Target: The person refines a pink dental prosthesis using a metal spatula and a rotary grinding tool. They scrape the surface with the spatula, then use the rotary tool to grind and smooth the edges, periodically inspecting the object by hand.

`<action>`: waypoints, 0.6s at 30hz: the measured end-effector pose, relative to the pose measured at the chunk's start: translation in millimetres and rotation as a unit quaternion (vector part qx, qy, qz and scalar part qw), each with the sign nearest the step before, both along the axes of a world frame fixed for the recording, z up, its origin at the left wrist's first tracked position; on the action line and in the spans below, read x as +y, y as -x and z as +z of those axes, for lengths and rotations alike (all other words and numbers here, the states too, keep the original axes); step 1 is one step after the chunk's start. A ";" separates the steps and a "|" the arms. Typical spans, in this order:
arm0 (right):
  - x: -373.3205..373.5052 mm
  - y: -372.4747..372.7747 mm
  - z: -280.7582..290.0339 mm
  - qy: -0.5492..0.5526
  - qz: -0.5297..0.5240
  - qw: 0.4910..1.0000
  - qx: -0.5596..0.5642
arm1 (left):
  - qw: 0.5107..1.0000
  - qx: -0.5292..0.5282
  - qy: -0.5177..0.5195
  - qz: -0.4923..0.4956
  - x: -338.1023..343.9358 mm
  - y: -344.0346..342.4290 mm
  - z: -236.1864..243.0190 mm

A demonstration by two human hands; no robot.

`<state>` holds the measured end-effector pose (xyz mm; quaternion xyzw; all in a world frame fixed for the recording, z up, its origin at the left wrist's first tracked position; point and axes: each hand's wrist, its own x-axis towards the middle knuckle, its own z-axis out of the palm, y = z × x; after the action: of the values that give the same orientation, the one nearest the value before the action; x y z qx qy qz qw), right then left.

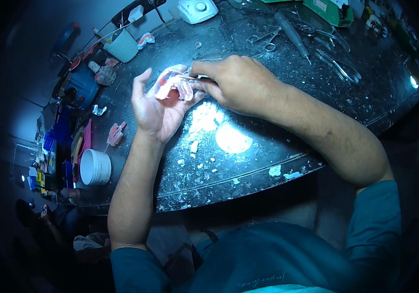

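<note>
We cradle a pink-and-white U-shaped arch (174, 82) in our loosely cupped left hand (158, 116), its open end facing us; our right hand (241, 80) pinches a slim tool (187, 77), long axis crosswise, tip leftward. Around us, a dark, debris-flecked tabletop (170, 166) carries a white tub (94, 167) and scissors (268, 45); the room beyond is dim.

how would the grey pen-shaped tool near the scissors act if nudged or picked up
The grey tool would probably roll sideways if nudged, since its body looks round. Lifted, it's likely stiff, being straight and solid-looking. Its thin tip could be fragile, narrowing so sharply.
</note>
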<state>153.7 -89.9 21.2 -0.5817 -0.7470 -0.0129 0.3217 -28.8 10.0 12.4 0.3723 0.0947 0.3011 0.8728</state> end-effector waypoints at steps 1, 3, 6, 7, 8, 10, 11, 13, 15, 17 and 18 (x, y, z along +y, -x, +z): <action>0.2 1.7 -0.1 -0.007 0.004 1.000 0.003 | 1.000 0.004 0.009 0.014 6.2 -1.1 -3.1; 1.0 3.3 -1.2 -0.037 0.014 0.999 0.005 | 1.000 -0.001 -0.011 0.026 6.3 -4.2 -1.8; 3.9 3.6 -5.3 -0.085 0.038 0.996 0.011 | 0.996 0.015 0.010 0.086 4.5 -4.5 2.6; 5.7 3.3 -6.6 -0.088 0.051 0.995 0.018 | 0.998 0.007 0.000 0.068 3.8 -4.2 5.2; 6.6 3.1 -6.8 -0.091 0.064 0.993 0.025 | 0.998 0.004 -0.001 0.060 7.3 -3.1 4.0; 3.7 3.5 -2.8 -0.077 0.080 0.994 0.014 | 0.999 0.000 -0.001 0.045 12.5 -0.9 2.0; 2.2 3.3 -0.5 -0.070 0.088 0.994 0.009 | 0.999 0.002 -0.026 0.047 9.6 -0.3 0.4; 1.6 -0.7 1.1 -0.067 0.092 0.993 -0.013 | 0.998 0.008 -0.024 0.054 3.3 -3.4 7.7; 1.2 -0.6 2.4 -0.063 0.089 0.994 -0.025 | 0.999 -0.043 -0.025 -0.014 11.7 -0.1 6.5; -0.5 2.7 3.9 -0.059 0.081 0.995 -0.027 | 0.998 -0.059 0.001 -0.023 18.0 7.7 0.6; -2.0 3.4 5.3 -0.052 0.065 0.996 -0.027 | 0.997 -0.067 0.014 -0.030 18.3 7.8 0.5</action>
<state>150.3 -91.9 26.5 -0.5137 -0.7902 -0.0463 0.3312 -36.6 28.4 12.9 0.3412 0.0288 0.2979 0.8911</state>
